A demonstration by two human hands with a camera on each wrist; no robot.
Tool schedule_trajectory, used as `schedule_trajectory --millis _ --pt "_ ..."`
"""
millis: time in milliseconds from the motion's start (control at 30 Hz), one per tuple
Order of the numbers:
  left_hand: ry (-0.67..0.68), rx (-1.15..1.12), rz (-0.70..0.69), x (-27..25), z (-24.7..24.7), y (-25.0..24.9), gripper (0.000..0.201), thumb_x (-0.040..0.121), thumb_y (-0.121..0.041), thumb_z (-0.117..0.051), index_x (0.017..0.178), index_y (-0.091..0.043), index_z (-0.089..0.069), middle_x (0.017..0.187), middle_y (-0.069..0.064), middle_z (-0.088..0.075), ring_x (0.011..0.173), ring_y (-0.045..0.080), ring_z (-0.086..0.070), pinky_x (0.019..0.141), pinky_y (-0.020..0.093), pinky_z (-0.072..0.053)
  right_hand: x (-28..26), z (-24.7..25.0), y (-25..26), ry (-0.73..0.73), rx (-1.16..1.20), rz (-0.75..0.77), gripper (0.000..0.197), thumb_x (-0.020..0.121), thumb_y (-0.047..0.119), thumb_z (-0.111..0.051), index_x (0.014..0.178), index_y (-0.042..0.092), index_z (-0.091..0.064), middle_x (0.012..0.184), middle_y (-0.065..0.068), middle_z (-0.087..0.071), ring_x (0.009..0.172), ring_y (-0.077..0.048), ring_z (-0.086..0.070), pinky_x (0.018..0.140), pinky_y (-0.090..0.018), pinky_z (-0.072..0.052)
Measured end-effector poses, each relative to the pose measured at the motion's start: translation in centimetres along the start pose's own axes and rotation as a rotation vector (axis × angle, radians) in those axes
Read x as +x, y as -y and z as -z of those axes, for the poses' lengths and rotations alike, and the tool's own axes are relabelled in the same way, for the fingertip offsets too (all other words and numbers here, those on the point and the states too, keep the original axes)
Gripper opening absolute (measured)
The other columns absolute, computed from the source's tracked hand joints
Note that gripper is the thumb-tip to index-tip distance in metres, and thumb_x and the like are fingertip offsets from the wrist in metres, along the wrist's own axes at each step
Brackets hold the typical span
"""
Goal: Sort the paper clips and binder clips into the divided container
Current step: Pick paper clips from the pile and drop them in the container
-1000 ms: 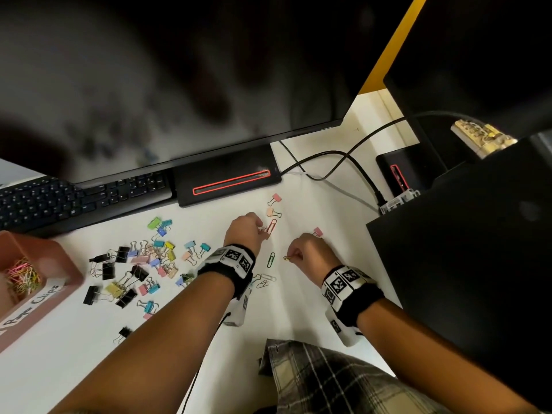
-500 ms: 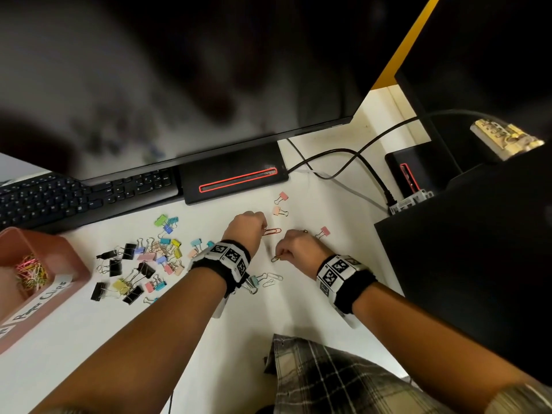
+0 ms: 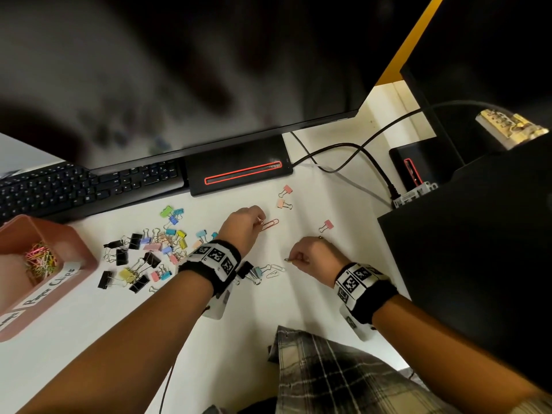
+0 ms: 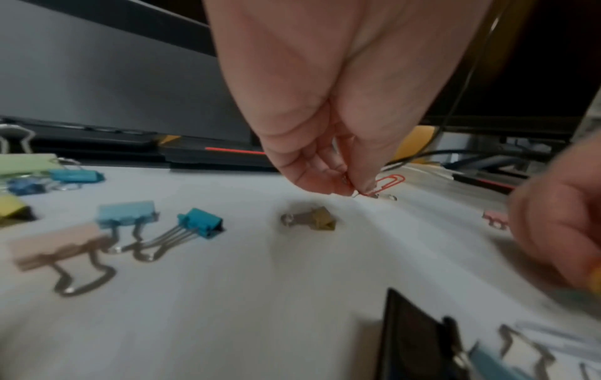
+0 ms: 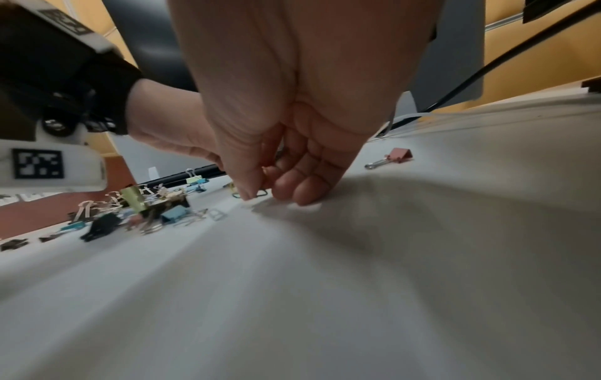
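My left hand (image 3: 245, 224) pinches the end of a red paper clip (image 3: 269, 225) that lies on the white desk; the pinch also shows in the left wrist view (image 4: 388, 183). My right hand (image 3: 310, 254) has curled fingers and pinches a small paper clip (image 3: 289, 259) low over the desk, its green tip seen in the right wrist view (image 5: 262, 193). Several coloured and black binder clips (image 3: 149, 249) lie scattered at the left. The pink divided container (image 3: 44, 264) at the far left holds coloured paper clips (image 3: 40, 259).
A black keyboard (image 3: 74, 189) and monitor base (image 3: 239, 171) line the back. Cables (image 3: 358, 153) run at the right rear beside a black box (image 3: 478, 249). Three pink binder clips (image 3: 285, 191) lie near the hands, and silver paper clips (image 3: 273, 269) sit between the wrists.
My right hand has slid left and toward me with its paper clip. The left hand has turned the red paper clip from upright to lying sideways.
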State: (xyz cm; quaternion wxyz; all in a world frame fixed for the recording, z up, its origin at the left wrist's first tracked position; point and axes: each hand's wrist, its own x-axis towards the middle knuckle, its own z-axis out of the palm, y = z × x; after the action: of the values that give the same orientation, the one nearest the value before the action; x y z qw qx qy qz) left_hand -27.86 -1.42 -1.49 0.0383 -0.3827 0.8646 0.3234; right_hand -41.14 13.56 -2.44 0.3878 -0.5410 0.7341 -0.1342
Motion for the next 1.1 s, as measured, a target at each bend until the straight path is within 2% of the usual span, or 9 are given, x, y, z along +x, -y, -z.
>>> schedule_trajectory --millis 100,267,367,467,667,833,1000,1100 --pt "-0.026 -0.041 0.028 -0.5 0.8 0.5 0.021 0.088 -0.006 -0.052 0.106 -0.011 -0.061 0.102 0.012 -0.066 0.094 0.025 -0.060 0.080 0.024 -0.041 -0.7 -1.2 0.9 -0.029 0.004 0.091 0.008 0.080 0.013 -0.065 0.085 0.011 -0.071 0.094 -0.007 -0.063 0.085 -0.021 -0.059 0.084 -0.029 -0.045" --pt "-0.026 -0.022 0.045 -1.0 1.8 0.9 0.022 0.087 -0.006 -0.052 0.105 -0.011 -0.063 0.102 0.011 -0.066 0.091 0.022 -0.059 0.077 0.022 -0.041 -0.5 -3.4 2.7 -0.068 -0.125 0.144 0.009 0.080 0.016 -0.064 0.082 0.012 -0.072 0.118 -0.007 -0.058 0.095 -0.030 -0.055 0.097 -0.041 -0.038" --pt "-0.047 -0.027 0.060 -1.7 2.5 1.1 0.017 0.088 -0.009 -0.054 0.101 -0.011 -0.065 0.099 0.009 -0.067 0.086 0.019 -0.057 0.075 0.021 -0.039 0.0 -4.2 3.2 -0.077 -0.153 0.118 0.009 0.081 0.013 -0.062 0.084 0.009 -0.070 0.105 -0.011 -0.063 0.090 -0.034 -0.056 0.093 -0.046 -0.041" --pt "-0.063 -0.031 0.072 -2.5 3.0 1.5 0.016 0.086 -0.009 -0.056 0.099 -0.011 -0.066 0.097 0.009 -0.068 0.087 0.021 -0.060 0.075 0.021 -0.040 0.5 -4.1 3.2 -0.069 -0.099 0.092 0.010 0.083 0.009 -0.059 0.087 0.005 -0.068 0.095 -0.016 -0.067 0.089 -0.035 -0.059 0.089 -0.042 -0.043" --pt "-0.120 -0.074 0.118 -4.3 4.4 2.6 0.016 0.087 -0.010 -0.056 0.100 -0.010 -0.066 0.098 0.008 -0.069 0.088 0.021 -0.061 0.075 0.021 -0.041 0.5 -2.8 4.1 -0.007 -0.072 0.010 0.014 0.088 0.014 -0.055 0.098 0.009 -0.064 0.099 -0.011 -0.068 0.091 -0.028 -0.061 0.083 -0.031 -0.044" --pt "-0.204 -0.107 0.164 -6.3 6.0 4.3 0.015 0.087 -0.011 -0.058 0.100 -0.011 -0.066 0.095 0.006 -0.069 0.081 0.013 -0.057 0.075 0.020 -0.041 0.0 -2.9 4.6 -0.008 -0.032 -0.047 0.015 0.086 0.013 -0.057 0.100 0.009 -0.064 0.100 -0.010 -0.069 0.092 -0.027 -0.064 0.085 -0.035 -0.050" --pt "-0.274 -0.221 0.226 -9.0 7.1 6.7 0.014 0.086 -0.009 -0.060 0.098 -0.011 -0.066 0.090 0.005 -0.069 0.079 0.014 -0.060 0.075 0.021 -0.045 -0.4 -3.4 4.8 -0.094 0.100 -0.117 0.023 0.082 0.008 -0.062 0.104 0.010 -0.056 0.083 -0.004 -0.064 0.084 -0.025 -0.063 0.081 -0.034 -0.052" --pt "-0.284 -0.267 0.240 -10.7 7.1 8.2 0.015 0.086 -0.008 -0.060 0.100 -0.009 -0.066 0.092 0.005 -0.069 0.081 0.017 -0.063 0.078 0.026 -0.051 -0.1 -3.5 5.0 -0.075 0.048 -0.132 0.018 0.084 0.009 -0.061 0.101 0.008 -0.065 0.093 -0.010 -0.070 0.090 -0.026 -0.064 0.084 -0.032 -0.051"
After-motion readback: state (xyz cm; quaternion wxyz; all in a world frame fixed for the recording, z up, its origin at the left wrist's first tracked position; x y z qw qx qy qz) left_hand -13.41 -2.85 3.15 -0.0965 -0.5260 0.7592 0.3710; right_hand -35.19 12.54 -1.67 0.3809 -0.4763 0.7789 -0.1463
